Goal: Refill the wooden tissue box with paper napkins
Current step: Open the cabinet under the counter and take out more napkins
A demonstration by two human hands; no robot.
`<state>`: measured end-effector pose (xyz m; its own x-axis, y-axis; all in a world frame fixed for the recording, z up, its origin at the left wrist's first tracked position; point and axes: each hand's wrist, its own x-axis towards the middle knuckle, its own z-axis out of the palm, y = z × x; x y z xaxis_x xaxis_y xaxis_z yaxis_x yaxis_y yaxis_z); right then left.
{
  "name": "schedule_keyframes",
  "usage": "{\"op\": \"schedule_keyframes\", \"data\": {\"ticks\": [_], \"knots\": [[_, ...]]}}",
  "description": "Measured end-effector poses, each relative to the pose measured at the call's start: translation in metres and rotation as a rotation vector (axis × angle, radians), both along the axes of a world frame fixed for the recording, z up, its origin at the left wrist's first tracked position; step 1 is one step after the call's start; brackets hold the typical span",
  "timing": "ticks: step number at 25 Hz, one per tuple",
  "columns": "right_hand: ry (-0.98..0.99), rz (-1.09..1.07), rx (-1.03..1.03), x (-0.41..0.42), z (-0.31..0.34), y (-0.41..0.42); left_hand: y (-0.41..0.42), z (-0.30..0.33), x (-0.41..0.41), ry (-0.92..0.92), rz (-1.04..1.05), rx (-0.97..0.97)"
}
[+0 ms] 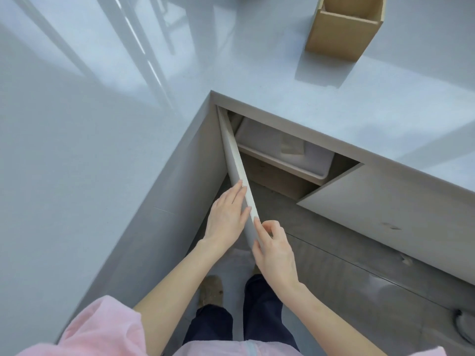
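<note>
The wooden tissue box [339, 32] stands upright on the grey countertop [128, 124] at the far right, its top open. Below the counter's inner corner a cabinet door [235, 160] is swung open toward me. My left hand [226, 217] lies flat with straight fingers against the door's outer face near its free edge. My right hand [273, 249] pinches that edge from the inner side with thumb and forefinger. Inside the cabinet a white bin [295, 155] sits on a shelf with pale folded paper in it.
The second cabinet door [372, 201] to the right stands partly open. The L-shaped counter wraps round me on the left and ahead. My feet and legs stand on the grey floor [347, 265] between them.
</note>
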<state>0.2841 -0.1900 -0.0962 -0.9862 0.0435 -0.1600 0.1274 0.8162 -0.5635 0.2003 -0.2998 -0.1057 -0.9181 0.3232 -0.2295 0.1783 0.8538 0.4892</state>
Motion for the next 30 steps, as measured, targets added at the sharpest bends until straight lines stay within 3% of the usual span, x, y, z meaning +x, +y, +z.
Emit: {"op": "schedule_keyframes", "data": {"ticks": [4,9,20,24,30], "knots": [[-0.106,0.092,-0.005,0.008,-0.006,-0.039,-0.034,0.002,0.010,-0.170,0.193,0.217],[-0.174,0.145,-0.008,0.010,-0.014,-0.081,-0.076,0.001,0.013,-0.341,0.272,0.332],[-0.206,0.103,-0.124,0.001,-0.019,-0.136,-0.115,0.002,0.014,-0.309,0.310,0.357],[-0.153,0.215,-0.064,0.002,-0.014,-0.123,-0.105,0.008,0.015,-0.268,0.277,0.306],[-0.134,0.219,0.069,-0.004,-0.003,-0.071,-0.071,0.024,0.013,-0.006,0.078,-0.058]]}}
